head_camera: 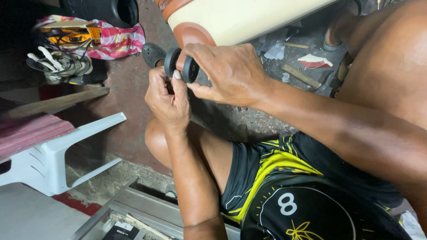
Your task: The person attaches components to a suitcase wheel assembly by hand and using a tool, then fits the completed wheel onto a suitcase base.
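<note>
Black rubber marks the part in hand: a double wheel (181, 66), two dark discs side by side on a brown bracket (191, 35) at the corner of a cream suitcase (240, 15) that lies tilted across the top of the head view. The right hand (231, 75) comes in from the right and is closed over the wheel, thumb under it and fingers curled round the far disc. The left hand (168, 98) rises from below, fingers bunched just beneath the wheel with the thumb pressed up against the gap between the discs; it may be pinching a small pin or tool there, but the fist hides it and I cannot tell.

Judging by this, the step is work on the wheel itself, fitting or freeing it at its axle, with one hand steadying and the other acting at the hub. A next move would call for a firm hold on the wheel and fine pressure right at the gap.

Around the person: a white plastic chair (58, 151) at left, a striped cloth (116, 40) with cables, a wooden stick (301, 75) on the rough floor, and black and yellow shorts (284, 178) below.
</note>
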